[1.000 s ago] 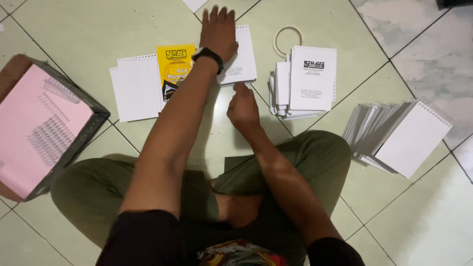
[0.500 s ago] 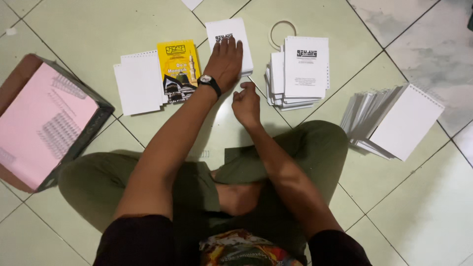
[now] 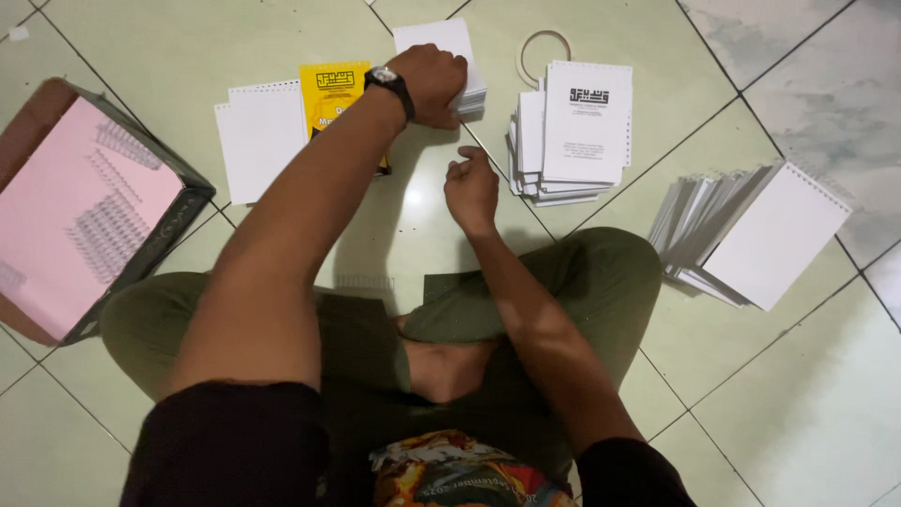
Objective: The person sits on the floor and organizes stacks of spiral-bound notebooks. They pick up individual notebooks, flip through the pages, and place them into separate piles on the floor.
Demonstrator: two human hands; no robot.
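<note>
Left hand [image 3: 434,83] outstretched, fingers curled; right hand [image 3: 471,191] loosely fisted nearer.

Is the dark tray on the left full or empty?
Not empty. The dark tray holds a pink sheet covering its bottom, with rows of white spiral binding coils lying on it. What lies beneath the sheet: cannot tell.

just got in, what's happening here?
A person sits cross-legged on a tiled floor among stacks of punched paper. Their left hand grips the edge of a small white stack; the right hand hovers loosely closed above the floor. A yellow cover and a box of pink sheets lie alongside.
</note>
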